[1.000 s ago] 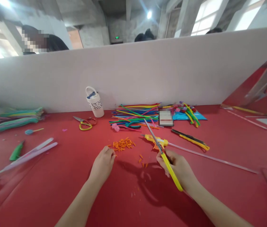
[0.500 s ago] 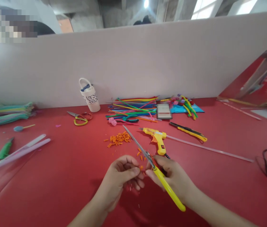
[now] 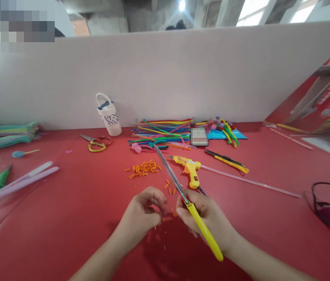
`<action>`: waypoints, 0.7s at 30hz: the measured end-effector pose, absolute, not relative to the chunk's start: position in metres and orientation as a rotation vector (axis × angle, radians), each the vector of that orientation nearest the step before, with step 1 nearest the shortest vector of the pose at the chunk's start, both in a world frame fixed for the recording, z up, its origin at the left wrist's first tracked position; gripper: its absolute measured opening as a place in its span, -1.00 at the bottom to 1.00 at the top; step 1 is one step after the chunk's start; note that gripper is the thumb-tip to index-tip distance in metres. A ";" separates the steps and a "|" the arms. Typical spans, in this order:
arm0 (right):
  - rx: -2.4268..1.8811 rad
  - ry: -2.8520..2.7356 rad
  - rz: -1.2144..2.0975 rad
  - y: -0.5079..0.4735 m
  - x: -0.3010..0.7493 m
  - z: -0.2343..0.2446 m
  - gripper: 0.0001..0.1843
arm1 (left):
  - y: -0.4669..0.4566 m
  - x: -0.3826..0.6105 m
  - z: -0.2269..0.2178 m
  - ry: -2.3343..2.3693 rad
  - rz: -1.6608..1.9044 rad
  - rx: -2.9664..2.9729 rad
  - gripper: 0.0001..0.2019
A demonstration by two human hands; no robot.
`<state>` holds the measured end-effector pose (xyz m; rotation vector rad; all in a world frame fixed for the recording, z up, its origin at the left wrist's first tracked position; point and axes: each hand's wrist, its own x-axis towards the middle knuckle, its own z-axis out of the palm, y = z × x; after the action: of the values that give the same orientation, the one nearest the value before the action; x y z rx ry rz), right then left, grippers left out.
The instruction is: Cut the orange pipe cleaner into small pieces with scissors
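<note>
My right hand [image 3: 204, 214] is wrapped round scissors [image 3: 201, 228] with a yellow handle. The blades point up and away to the left, lying close together. To the left, my left hand [image 3: 143, 210] has its fingers loosely curled, thumb and forefinger apart. Small orange bits [image 3: 174, 212] show between the two hands; whether they lie on the table or touch fingers is unclear. Beyond the blades, a few short orange pieces [image 3: 170, 191] lie scattered. Further off sits a heap of cut orange pieces [image 3: 145, 168].
A yellow hot glue gun [image 3: 188, 168] with a clear glue stick lies beyond my right hand. Behind are pipe cleaners [image 3: 162, 132], a yellow-and-black tool [image 3: 227, 160], other scissors [image 3: 96, 143] and a white tumbler [image 3: 110, 119]. A green tool [image 3: 1, 179] lies left, on the red table [image 3: 80, 207].
My left thumb and forefinger, which were pinched near an orange piece, have parted, and that hand has drawn left from the scissors. The view has shifted slightly.
</note>
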<state>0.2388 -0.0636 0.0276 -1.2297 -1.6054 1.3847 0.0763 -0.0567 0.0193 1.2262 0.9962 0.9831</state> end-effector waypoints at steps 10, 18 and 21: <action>-1.276 -1.605 1.382 -0.062 0.238 0.035 -0.87 | -0.061 0.076 0.034 1.195 0.788 1.299 -0.90; -1.308 -1.668 1.362 -0.064 0.238 0.035 -0.90 | -0.070 0.084 0.027 1.187 0.736 1.147 -0.92; -1.312 -1.652 1.365 -0.064 0.238 0.036 -0.87 | -0.071 0.082 0.031 1.379 0.836 1.467 -0.89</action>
<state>0.2383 -0.0639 0.0365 -1.3120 -1.6521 1.3651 0.0820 -0.0707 0.0309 1.4670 1.3788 0.8357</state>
